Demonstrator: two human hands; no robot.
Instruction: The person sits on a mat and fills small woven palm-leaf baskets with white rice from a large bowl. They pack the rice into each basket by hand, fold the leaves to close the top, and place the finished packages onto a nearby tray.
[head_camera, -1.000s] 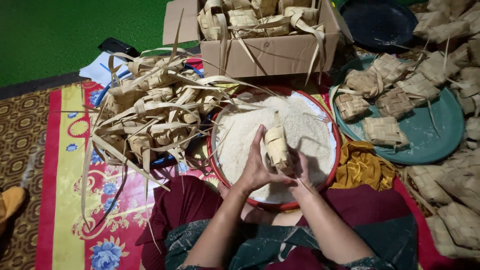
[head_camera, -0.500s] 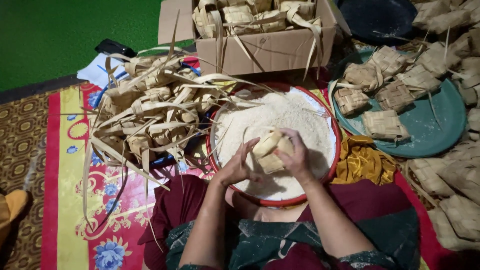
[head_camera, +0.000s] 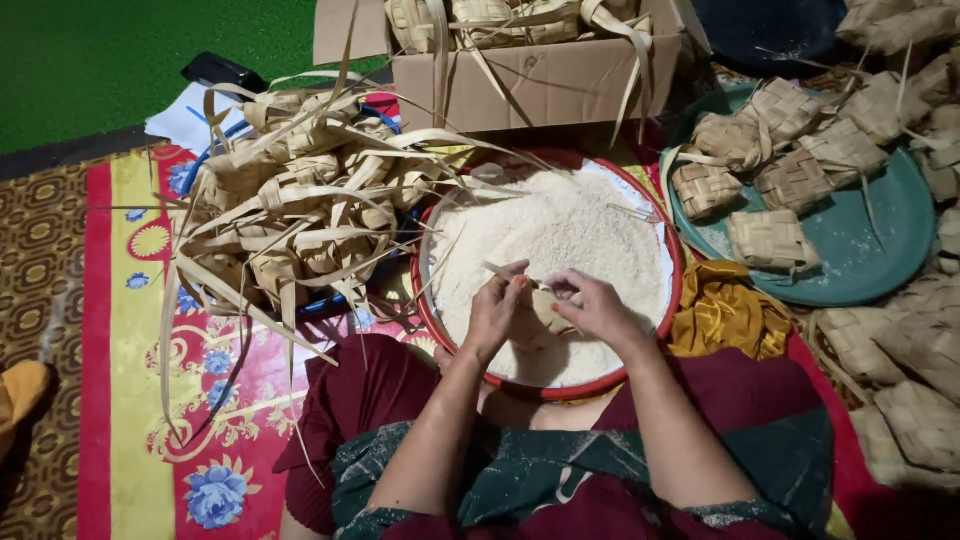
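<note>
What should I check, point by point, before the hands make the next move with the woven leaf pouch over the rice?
1. Both hands on the pouch: ok. The left hand and the right hand hold the woven pouch between them.
2. Pouch above the rice: ok. It hangs over the red-rimmed basin, so spilled grains would likely fall back in.
3. Rice supply: ok. The rice lies heaped high.
4. Pouch opening and fill level: cannot tell, the fingers cover it.
5. Space on the green tray: ok, a bare part shows beside the pouches there.
6. Empty pouches within reach: ok, the pile of leaf pouches lies beside the basin.
</note>
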